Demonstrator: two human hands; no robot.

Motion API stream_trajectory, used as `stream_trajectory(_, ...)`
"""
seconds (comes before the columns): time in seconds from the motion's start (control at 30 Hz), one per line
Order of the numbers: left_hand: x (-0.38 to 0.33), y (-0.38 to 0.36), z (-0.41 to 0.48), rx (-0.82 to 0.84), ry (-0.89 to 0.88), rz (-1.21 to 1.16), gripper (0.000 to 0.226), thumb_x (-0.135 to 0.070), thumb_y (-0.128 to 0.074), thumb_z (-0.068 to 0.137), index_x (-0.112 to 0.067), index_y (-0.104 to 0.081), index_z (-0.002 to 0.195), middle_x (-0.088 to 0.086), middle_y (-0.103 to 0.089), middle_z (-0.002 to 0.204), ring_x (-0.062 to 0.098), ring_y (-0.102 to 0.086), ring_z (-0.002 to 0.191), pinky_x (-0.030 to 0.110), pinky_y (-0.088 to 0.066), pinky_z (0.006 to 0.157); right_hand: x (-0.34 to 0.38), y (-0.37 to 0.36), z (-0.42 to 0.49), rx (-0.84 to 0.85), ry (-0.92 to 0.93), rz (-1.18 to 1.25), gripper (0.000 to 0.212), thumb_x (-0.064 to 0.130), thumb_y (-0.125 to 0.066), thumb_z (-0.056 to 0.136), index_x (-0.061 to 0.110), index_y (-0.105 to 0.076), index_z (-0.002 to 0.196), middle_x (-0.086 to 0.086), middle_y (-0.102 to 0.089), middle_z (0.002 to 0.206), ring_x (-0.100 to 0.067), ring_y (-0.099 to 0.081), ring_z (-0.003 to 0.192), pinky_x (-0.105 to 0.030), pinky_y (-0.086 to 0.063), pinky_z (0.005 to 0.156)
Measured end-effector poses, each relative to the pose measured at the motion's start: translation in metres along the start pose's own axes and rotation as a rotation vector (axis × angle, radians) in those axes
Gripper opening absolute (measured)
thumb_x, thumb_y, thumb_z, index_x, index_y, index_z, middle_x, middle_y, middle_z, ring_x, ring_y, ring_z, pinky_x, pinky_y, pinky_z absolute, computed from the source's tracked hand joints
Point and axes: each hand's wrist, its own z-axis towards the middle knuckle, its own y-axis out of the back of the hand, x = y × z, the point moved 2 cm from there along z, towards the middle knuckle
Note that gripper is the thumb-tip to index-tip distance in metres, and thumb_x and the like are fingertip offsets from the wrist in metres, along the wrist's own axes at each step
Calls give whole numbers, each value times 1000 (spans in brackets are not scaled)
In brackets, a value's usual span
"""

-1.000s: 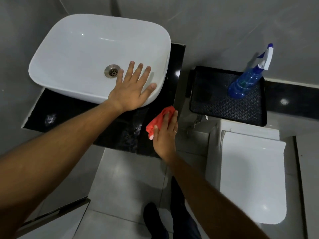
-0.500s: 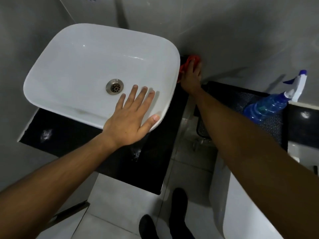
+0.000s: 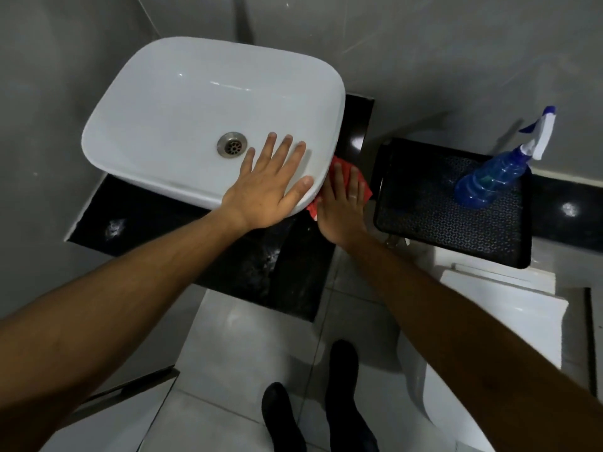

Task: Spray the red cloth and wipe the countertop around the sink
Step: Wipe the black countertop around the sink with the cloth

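A white basin sink (image 3: 182, 102) sits on a black countertop (image 3: 156, 220). My left hand (image 3: 270, 187) lies flat on the sink's front right rim, fingers spread, holding nothing. My right hand (image 3: 342, 207) presses the red cloth (image 3: 365, 187) flat on the narrow strip of countertop just right of the sink; most of the cloth is hidden under the hand. A blue spray bottle (image 3: 492, 177) with a white trigger stands on a black tray (image 3: 424, 216) to the right, apart from both hands.
Grey tiled walls close in behind and to the left. A white toilet (image 3: 509, 324) stands below the tray at the right. Light floor tiles and my dark shoes (image 3: 342, 396) are below the countertop's front edge.
My right hand drew the red cloth back from the far corner behind the sink to the strip beside the sink's front right corner. The left hand stayed on the rim.
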Motion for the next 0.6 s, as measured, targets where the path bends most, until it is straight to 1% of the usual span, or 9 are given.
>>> stream_trajectory(0.17, -1, 1, 0, -24, -26, -16, 70, -62, -5, 99, -26, 0, 158, 2, 3, 169, 22, 14, 154, 53, 5, 123, 30, -22, -60, -38, 23, -46, 59, 38, -32, 101, 13, -14, 151, -15, -9, 159, -40, 3, 144, -60, -1, 115)
stream_trajectory(0.27, -1, 1, -3, -62, -37, -8, 69, -60, -6, 100, -24, -1, 158, 2, 1, 169, 23, 12, 154, 52, 5, 123, 60, -34, -91, -32, 100, -83, 61, 37, -34, 99, 11, -14, 150, -17, -13, 158, -42, -3, 144, -59, -3, 115)
stream_trajectory(0.33, -1, 3, -3, -83, -49, -34, 67, -56, -8, 101, -21, -3, 158, 3, 0, 169, 24, 12, 154, 52, 3, 124, 82, -41, -109, -28, 111, -68, 64, 35, -39, 96, 10, -15, 150, -17, -13, 158, -43, -5, 143, -57, -2, 115)
stream_trajectory(0.4, 0, 6, -9, -121, -58, -124, 67, -54, -11, 102, -18, -6, 158, 4, -3, 169, 25, 10, 154, 52, 0, 125, 110, -52, -132, -21, 44, -44, 64, 33, -37, 96, 11, -13, 150, -16, -10, 159, -42, -3, 143, -56, 2, 114)
stream_trajectory(0.47, 0, 10, -20, -204, -62, -274, 66, -49, -18, 103, -14, -12, 158, 6, -8, 168, 26, 7, 155, 51, -4, 125, 140, -62, -152, -14, -99, 3, 64, 32, -35, 95, 11, -10, 151, -17, -7, 159, -42, 0, 144, -56, 2, 115)
stream_trajectory(0.5, 0, 11, -29, -265, -58, -347, 63, -46, -23, 104, -13, -17, 157, 8, -14, 167, 27, 2, 155, 49, -7, 125, 152, -64, -157, -19, -172, 31, 65, 32, -35, 95, 11, -9, 151, -18, -6, 159, -43, 2, 143, -57, 1, 115)
stream_trajectory(0.53, 1, 11, -41, -348, -53, -387, 60, -42, -29, 105, -12, -23, 156, 9, -22, 164, 27, -6, 154, 47, -13, 124, 163, -63, -160, -21, -230, 64, 67, 31, -37, 95, 11, -7, 151, -18, -3, 159, -43, 4, 143, -58, 1, 115)
stream_trajectory(0.57, 2, 8, -57, -444, -56, -386, 54, -37, -35, 105, -12, -32, 152, 10, -35, 159, 27, -19, 151, 45, -20, 122, 170, -61, -159, -14, -273, 111, 69, 31, -39, 94, 11, -6, 151, -19, 0, 159, -43, 7, 143, -58, 2, 115)
stream_trajectory(0.6, 1, 4, -73, -536, -63, -359, 47, -33, -40, 104, -14, -41, 146, 8, -48, 148, 26, -35, 143, 43, -30, 116, 173, -57, -156, -4, -304, 168, 70, 31, -41, 93, 12, -6, 151, -18, 2, 159, -42, 8, 143, -58, 3, 115)
